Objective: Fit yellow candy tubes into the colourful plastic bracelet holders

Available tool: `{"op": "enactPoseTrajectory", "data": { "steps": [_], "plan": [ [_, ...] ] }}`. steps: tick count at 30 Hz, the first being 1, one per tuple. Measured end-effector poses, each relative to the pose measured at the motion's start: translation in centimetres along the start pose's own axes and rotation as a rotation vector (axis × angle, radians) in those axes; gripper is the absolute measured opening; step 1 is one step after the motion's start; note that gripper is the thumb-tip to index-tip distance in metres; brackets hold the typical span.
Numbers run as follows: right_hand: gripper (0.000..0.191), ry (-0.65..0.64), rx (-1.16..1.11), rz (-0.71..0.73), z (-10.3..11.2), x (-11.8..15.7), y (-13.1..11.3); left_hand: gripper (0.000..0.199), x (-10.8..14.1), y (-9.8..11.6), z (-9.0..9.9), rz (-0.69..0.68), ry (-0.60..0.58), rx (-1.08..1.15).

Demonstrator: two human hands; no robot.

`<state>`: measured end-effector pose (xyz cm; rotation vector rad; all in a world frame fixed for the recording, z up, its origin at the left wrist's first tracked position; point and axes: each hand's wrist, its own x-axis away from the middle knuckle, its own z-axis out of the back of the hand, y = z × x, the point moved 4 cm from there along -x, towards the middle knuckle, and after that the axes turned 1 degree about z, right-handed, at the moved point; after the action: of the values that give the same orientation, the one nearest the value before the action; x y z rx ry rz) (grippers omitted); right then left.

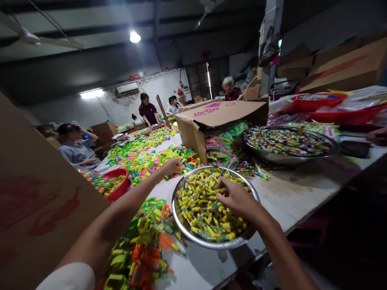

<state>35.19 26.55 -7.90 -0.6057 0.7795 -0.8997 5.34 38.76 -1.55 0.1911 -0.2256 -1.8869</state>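
A round metal bowl (254, 195) full of small yellow wrapped pieces (205, 201) stands on the white table (281, 193). Over its right half is my right hand (234, 197), fingers curled with thumb and forefinger a little apart at the pieces; nothing can be made out between them. My left hand (172, 167) reaches beyond the bowl's far left rim to a heap of colourful plastic pieces (145, 163). Its fingertips are at an orange piece, too small and blurred to tell whether it is gripped. Nearer, left of the bowl, lies a pile of green and orange pieces (145, 249).
An open cardboard box (193, 141) lies behind the bowl, spilling pink and green strips. Right of it stands a wide metal bowl (290, 159) of small pieces. A red basin (121, 185) is at left, near a large carton (36, 193). Several people sit or stand farther back.
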Motion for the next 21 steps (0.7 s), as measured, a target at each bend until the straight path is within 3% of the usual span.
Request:
{"op": "enactPoseTrajectory", "data": {
  "steps": [2, 5, 8, 11, 16, 21],
  "plan": [
    [0.009, 0.008, -0.047, 0.022, 0.1, 0.1, -0.9, 0.038, 2.5, 0.9, 1.6, 0.019, 0.048, 0.064],
    [0.021, 0.024, -0.082, 0.041, 0.4, 0.6, -3.4, 0.041, 7.6, 4.2, 3.0, -0.005, 0.126, 0.184],
    [0.028, 0.052, -0.133, 0.083, 1.0, 1.6, -7.0, 0.041, 12.8, 8.8, 2.8, -0.057, 0.233, 0.306],
    [0.024, 0.138, -0.145, 0.16, 2.0, 3.0, -10.4, 0.026, 16.2, 13.0, 2.4, -0.152, 0.45, 0.436],
    [0.018, 0.192, 0.003, 0.217, 3.0, 4.3, -12.8, 0.013, 17.5, 17.3, 2.4, -0.467, 0.708, 0.385],
    [0.02, 0.173, 0.07, 0.214, 2.9, 4.1, -12.6, 0.018, 17.2, 17.9, 2.5, -0.567, 0.791, 0.298]
  ]
}}
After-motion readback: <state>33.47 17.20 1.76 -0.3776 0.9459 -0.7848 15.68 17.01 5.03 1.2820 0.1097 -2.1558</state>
